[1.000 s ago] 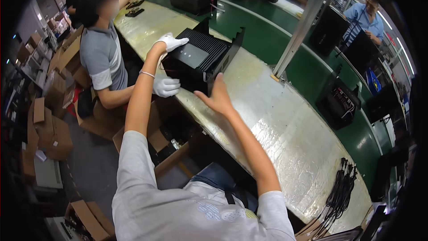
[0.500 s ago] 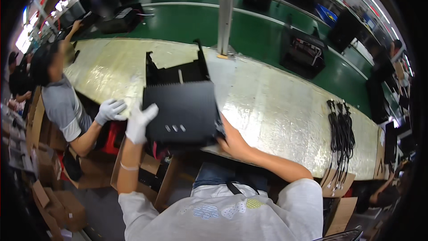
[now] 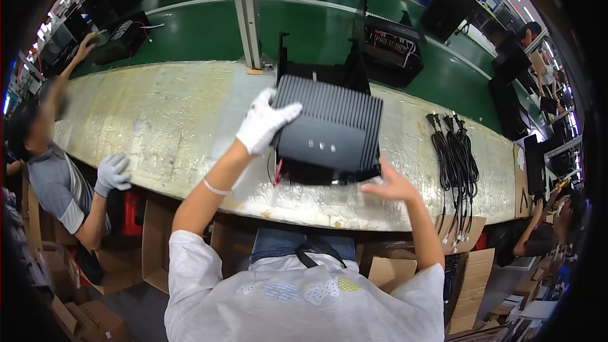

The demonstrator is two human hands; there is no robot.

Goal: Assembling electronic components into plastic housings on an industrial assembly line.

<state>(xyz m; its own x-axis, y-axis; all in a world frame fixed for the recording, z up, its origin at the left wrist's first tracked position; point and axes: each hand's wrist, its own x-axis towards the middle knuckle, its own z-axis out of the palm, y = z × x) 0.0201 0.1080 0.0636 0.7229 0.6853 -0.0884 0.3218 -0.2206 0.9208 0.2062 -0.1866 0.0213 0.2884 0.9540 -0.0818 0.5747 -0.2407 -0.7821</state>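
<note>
A black ribbed casing (image 3: 329, 120) of an electrical device lies tilted in front of me, with three small light marks on its smooth part. Black uprights stand up from its far side, and a pinkish-red wire (image 3: 278, 172) shows at its near left corner. My left hand (image 3: 265, 120), in a white glove, grips the casing's left side with the thumb over the top. My bare right hand (image 3: 394, 183) is at the near right corner, its thumb and fingers apart. Whether it touches the corner is hard to tell.
Black bundled power cords (image 3: 455, 158) lie on the table (image 3: 183, 101) to the right. Beyond the metal post (image 3: 246, 19), a green conveyor (image 3: 190, 31) carries an open black unit (image 3: 391, 50). A co-worker's gloved hand (image 3: 113, 174) is at the left table edge. Cardboard boxes (image 3: 155, 240) stand below.
The casing has moved right and farther onto the table, with my left hand on its side. My right hand's fingers have spread at the near corner. My view has shifted right.
</note>
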